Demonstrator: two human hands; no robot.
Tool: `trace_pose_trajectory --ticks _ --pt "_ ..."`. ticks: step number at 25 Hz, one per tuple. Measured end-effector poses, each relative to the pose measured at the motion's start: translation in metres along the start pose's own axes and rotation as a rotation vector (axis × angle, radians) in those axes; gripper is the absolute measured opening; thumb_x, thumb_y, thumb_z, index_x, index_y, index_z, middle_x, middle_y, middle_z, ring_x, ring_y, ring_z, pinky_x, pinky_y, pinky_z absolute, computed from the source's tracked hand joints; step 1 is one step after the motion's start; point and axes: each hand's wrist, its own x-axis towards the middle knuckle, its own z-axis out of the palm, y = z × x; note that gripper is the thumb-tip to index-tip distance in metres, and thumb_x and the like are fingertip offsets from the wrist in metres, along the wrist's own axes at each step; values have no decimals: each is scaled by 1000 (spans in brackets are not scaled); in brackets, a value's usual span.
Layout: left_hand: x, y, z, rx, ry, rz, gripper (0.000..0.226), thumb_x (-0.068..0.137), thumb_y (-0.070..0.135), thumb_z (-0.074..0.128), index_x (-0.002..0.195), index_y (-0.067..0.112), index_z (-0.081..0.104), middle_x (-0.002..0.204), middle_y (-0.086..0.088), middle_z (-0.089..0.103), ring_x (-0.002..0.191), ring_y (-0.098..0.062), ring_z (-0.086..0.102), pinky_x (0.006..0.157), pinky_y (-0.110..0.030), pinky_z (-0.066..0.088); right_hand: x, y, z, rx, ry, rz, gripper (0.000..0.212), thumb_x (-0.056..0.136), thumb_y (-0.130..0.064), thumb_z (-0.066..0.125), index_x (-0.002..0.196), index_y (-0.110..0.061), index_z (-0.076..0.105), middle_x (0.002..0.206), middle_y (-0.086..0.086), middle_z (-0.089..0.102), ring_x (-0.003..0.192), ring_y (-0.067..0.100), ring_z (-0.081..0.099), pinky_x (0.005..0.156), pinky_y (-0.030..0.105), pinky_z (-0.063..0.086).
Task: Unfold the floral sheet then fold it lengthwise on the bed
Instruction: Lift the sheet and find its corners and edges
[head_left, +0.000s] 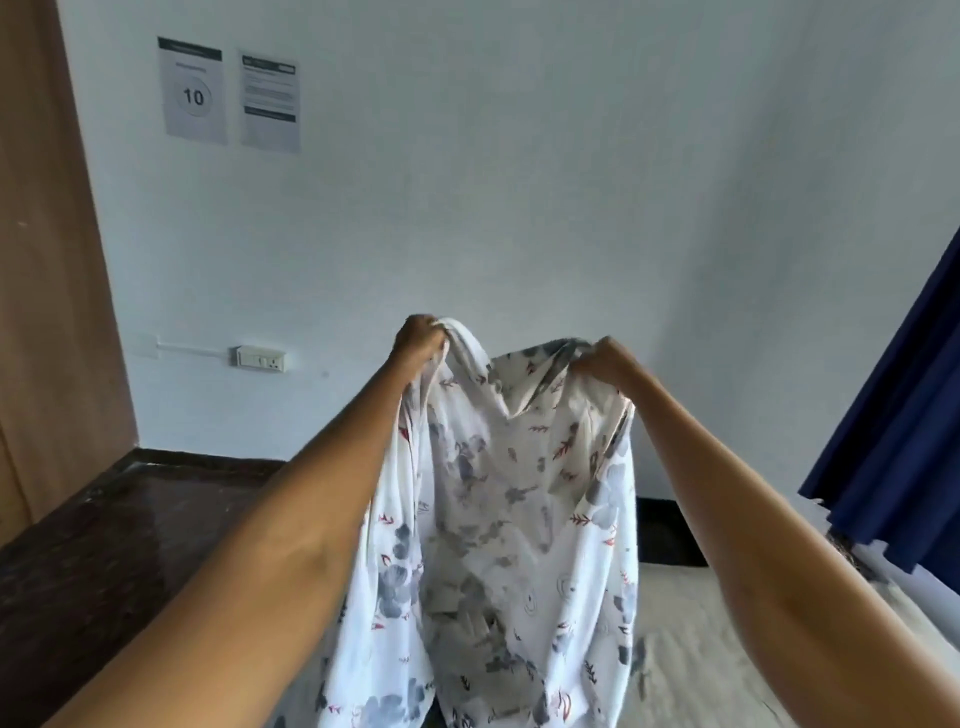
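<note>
The floral sheet (514, 519), white with grey flowers and small red leaves, hangs in front of me in loose folds. My left hand (418, 340) grips its top edge at the left. My right hand (605, 361) pinches the top edge at the right. Both arms are stretched forward and raised, so the cloth sags between the hands and drapes down onto the bed (691, 639). The lower end of the sheet bunches on the mattress at the bottom of the view.
A pale wall with two paper notices (228, 96) and a socket (260, 357) lies ahead. A wooden door (47, 260) stands at the left over dark floor (104, 545). Blue curtains (904, 441) hang at the right.
</note>
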Motion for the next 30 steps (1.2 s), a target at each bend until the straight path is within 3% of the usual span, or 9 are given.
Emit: trace_pose_trajectory --ticks 3,8,13,16,19,22,24,27,30 --pt "-10 37 16 302 -89 194 17 80 14 50 92 20 60 110 -10 65 104 -30 61 84 -31 46 -9 -19 19 8 -356 -168 68 77 -43 72 130 -8 46 121 -2 54 113 21 54 90 30 43" --pt "-26 41 41 408 -42 519 21 82 16 57 102 18 59 112 -8 60 104 -30 59 78 -31 42 -12 -36 50 97 -185 -336 27 89 -30 60 93 -4 63 88 11 57 83 20 52 71 29 38" --pt "-29 -36 42 676 -226 124 40 86 16 54 124 10 43 127 -17 47 117 -38 52 95 -41 42 0 -14 42 245 12 -170 25 86 -21 55 65 -9 57 65 6 48 66 20 44 49 28 30" --pt "-32 -68 33 691 -213 -31 41 88 12 49 128 8 40 129 -19 44 120 -39 49 99 -41 41 7 6 28 427 213 8 24 87 -18 51 87 1 65 78 15 59 80 27 55 62 29 40" --pt "-23 -74 18 513 -61 -50 34 85 9 53 119 7 51 123 -19 55 113 -37 55 90 -37 46 16 34 22 351 332 181 37 87 -22 52 113 3 59 117 25 61 108 39 58 86 36 47" --pt "-13 -47 7 112 -53 -5 5 80 12 58 78 8 61 89 -21 63 89 -29 61 62 -30 40 20 47 31 125 28 76 76 66 -46 78 121 2 55 122 24 61 110 33 59 83 37 45" --pt "-10 -26 6 -27 -121 39 13 69 22 50 61 12 51 76 -17 61 83 -23 58 59 -28 36 15 38 44 80 -131 -76 99 58 -45 86 134 1 42 132 19 54 120 28 53 94 38 41" --pt "-17 7 20 75 -215 161 14 67 20 43 65 18 57 101 -17 68 101 -31 62 73 -27 39 4 5 67 111 -163 -281 78 75 -35 76 138 -10 39 136 12 52 124 25 51 103 34 39" --pt "-21 24 37 238 -199 306 27 78 10 49 92 24 67 112 -2 67 106 -24 60 80 -26 40 -2 -21 78 -4 -131 -379 37 87 -34 62 111 -6 63 112 16 65 101 28 59 78 31 41"
